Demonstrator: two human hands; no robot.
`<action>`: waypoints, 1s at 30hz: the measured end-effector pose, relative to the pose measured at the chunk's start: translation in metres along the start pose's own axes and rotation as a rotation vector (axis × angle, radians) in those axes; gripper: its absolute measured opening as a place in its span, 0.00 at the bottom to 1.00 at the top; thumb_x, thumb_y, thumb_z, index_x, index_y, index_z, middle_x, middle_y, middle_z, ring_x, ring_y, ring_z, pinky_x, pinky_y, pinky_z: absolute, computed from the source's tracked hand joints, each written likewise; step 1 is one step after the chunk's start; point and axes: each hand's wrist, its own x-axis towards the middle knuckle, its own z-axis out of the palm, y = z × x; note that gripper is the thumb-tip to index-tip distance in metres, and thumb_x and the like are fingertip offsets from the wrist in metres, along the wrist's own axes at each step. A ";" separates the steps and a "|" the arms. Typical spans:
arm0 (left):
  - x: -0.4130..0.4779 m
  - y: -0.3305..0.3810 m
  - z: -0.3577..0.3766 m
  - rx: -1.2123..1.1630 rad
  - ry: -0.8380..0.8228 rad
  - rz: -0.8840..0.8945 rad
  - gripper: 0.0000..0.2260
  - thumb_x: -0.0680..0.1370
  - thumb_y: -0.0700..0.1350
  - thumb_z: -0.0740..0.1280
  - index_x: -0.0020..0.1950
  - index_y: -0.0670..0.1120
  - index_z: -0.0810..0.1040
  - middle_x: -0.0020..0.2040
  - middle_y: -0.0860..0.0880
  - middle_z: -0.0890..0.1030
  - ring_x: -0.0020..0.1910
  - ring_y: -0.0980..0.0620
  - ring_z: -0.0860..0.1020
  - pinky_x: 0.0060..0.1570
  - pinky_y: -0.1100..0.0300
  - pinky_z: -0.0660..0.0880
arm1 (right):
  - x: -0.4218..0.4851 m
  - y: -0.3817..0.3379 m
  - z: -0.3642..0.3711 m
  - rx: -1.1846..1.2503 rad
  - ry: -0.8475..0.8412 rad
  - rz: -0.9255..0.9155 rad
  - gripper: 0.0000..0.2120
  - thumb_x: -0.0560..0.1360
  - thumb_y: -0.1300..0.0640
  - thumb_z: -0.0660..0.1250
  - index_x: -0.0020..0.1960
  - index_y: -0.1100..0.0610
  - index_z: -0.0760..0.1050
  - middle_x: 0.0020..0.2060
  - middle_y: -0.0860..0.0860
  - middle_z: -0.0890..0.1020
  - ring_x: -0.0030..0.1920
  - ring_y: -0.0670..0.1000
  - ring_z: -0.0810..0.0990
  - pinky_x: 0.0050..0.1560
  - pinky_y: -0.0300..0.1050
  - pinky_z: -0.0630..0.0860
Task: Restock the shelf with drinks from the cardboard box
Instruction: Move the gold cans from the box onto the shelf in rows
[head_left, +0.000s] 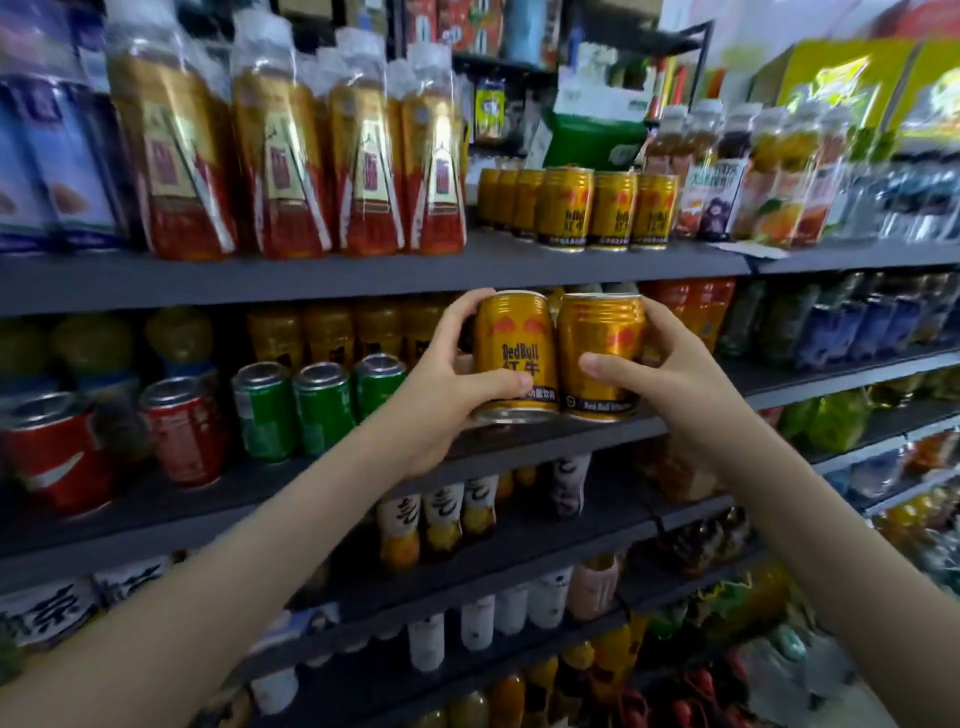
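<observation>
Your left hand gripped one gold can, your right hand another gold can, fingers curled round each, the cans touching below the top shelf.

two gold cans with red bull motifs; red and green cans at left; dark grey shelf.

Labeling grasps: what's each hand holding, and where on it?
Left hand grips a gold Red Bull can by its side, thumb on the lower front. Right hand grips a second gold can likewise.
</observation>
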 end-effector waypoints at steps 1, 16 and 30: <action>0.011 0.007 -0.001 0.012 -0.010 0.014 0.35 0.66 0.37 0.75 0.64 0.64 0.68 0.65 0.42 0.70 0.57 0.42 0.78 0.47 0.48 0.80 | 0.011 -0.004 -0.003 -0.007 0.016 -0.017 0.34 0.62 0.49 0.77 0.65 0.43 0.69 0.57 0.45 0.80 0.55 0.47 0.81 0.57 0.50 0.79; 0.082 0.046 -0.005 0.150 0.181 0.361 0.38 0.63 0.40 0.74 0.67 0.63 0.65 0.60 0.44 0.76 0.53 0.46 0.82 0.48 0.52 0.80 | 0.144 -0.013 -0.082 -0.039 0.169 -0.219 0.29 0.69 0.54 0.75 0.67 0.50 0.70 0.52 0.44 0.81 0.46 0.37 0.81 0.42 0.32 0.78; 0.194 0.027 0.096 0.293 0.302 0.504 0.37 0.63 0.42 0.74 0.66 0.65 0.65 0.61 0.48 0.76 0.54 0.50 0.81 0.49 0.55 0.79 | 0.267 0.073 -0.224 -0.188 0.258 -0.174 0.32 0.66 0.50 0.77 0.66 0.52 0.69 0.53 0.47 0.80 0.55 0.50 0.79 0.60 0.54 0.76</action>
